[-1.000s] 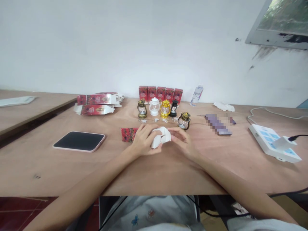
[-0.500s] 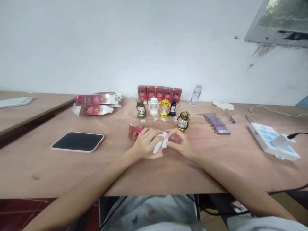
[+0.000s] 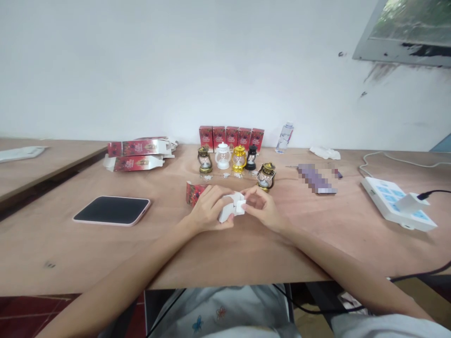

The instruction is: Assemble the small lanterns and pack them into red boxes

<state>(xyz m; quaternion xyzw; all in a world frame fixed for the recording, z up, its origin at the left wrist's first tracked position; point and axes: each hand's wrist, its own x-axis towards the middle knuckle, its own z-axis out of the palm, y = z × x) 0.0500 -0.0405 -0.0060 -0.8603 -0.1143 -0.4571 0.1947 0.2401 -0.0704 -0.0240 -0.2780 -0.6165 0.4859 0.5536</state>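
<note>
Both my hands work on a small paper box [image 3: 227, 212] whose bare white side and end flaps face me. My left hand [image 3: 207, 211] is wrapped over it from the left, thumb at the lower edge. Beyond the left knuckles shows a red printed panel [image 3: 195, 193], seemingly part of the same box. My right hand [image 3: 264, 210] has thumb and forefinger closed at a white end flap [image 3: 240, 206]. Just behind the right hand stands a bronze mini lantern [image 3: 265, 177]. Farther back are another bronze lantern [image 3: 205, 160], a white lantern [image 3: 223, 157], a gold lantern [image 3: 239, 159] and a black lantern [image 3: 251, 158].
Several closed red boxes [image 3: 231, 136] stand in a row by the wall. Flattened cartons [image 3: 139, 155] are piled back left, with a phone [image 3: 112, 210] nearer. A water bottle [image 3: 284, 137], tissue [image 3: 324, 152], blurred purple item [image 3: 316, 178] and power strip [image 3: 398, 202] lie rightward.
The white end flap has turned more flatly toward me between my fingers. Both hands stay in nearly the same place, and the whole view has shifted slightly.
</note>
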